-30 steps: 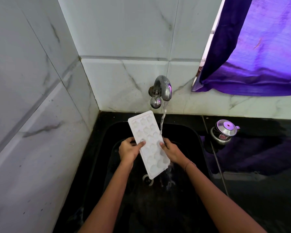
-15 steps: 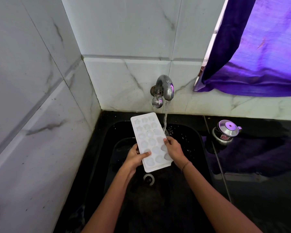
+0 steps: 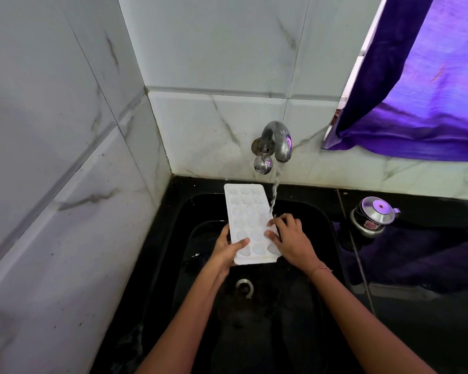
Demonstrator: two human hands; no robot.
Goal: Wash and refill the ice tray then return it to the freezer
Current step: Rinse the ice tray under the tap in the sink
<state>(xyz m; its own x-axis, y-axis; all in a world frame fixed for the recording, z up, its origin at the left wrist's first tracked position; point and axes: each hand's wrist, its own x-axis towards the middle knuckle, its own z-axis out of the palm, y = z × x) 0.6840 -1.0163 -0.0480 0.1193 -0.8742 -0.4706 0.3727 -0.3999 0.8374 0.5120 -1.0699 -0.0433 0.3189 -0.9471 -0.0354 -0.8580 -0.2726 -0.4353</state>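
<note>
A white ice tray (image 3: 247,217) with several shaped cells is held over the black sink (image 3: 319,211), long axis pointing toward the wall. My left hand (image 3: 224,249) grips its near left corner, thumb on top. My right hand (image 3: 288,240) holds the right edge, fingers lying across the cells. Water runs from the metal tap (image 3: 277,140) and strikes the tray's right edge just by my right fingers.
The drain (image 3: 244,286) lies below the tray. A small steel lidded pot (image 3: 373,215) stands on the black counter to the right. A purple curtain (image 3: 427,85) hangs at the upper right. Tiled walls close in the left and back.
The tray has turned from a slant to nearly straight toward the wall and levelled out. My left hand slid down to its near corner; the water now hits the right edge.
</note>
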